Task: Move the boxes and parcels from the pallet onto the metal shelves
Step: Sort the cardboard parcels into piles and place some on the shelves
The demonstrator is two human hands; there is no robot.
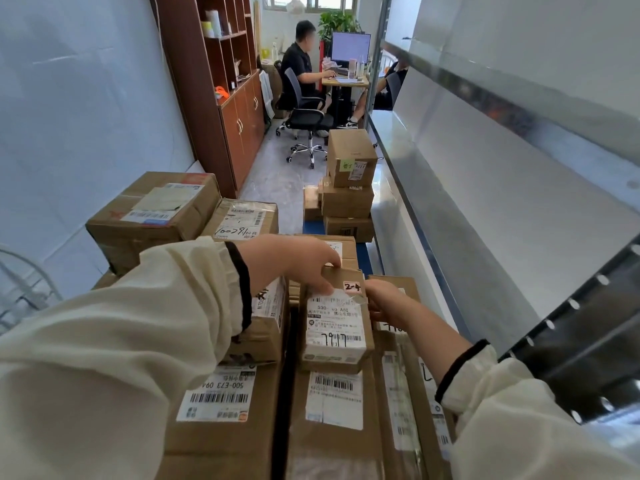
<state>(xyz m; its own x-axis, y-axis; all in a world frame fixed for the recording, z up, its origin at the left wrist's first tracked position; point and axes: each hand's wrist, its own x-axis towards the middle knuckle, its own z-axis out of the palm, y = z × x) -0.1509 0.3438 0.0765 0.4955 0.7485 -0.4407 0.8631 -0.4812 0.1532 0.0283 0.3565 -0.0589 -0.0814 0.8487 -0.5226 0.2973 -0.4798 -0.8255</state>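
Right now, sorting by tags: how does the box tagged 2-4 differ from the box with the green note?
The box tagged 2-4 is held by the left hand and right hand; the green-note box is untouched. The box tagged 2-4 lies on long cartons; the green-note box tops a stack. Both: brown cardboard.

Probably a parcel depot office: labelled boxes, metal shelves, desk.

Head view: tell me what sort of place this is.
Probably a small parcel stockroom with an office corner: stacked cardboard boxes with shipping labels, metal shelves on the right, a desk with a monitor behind. The left hand and right hand grip a small box.
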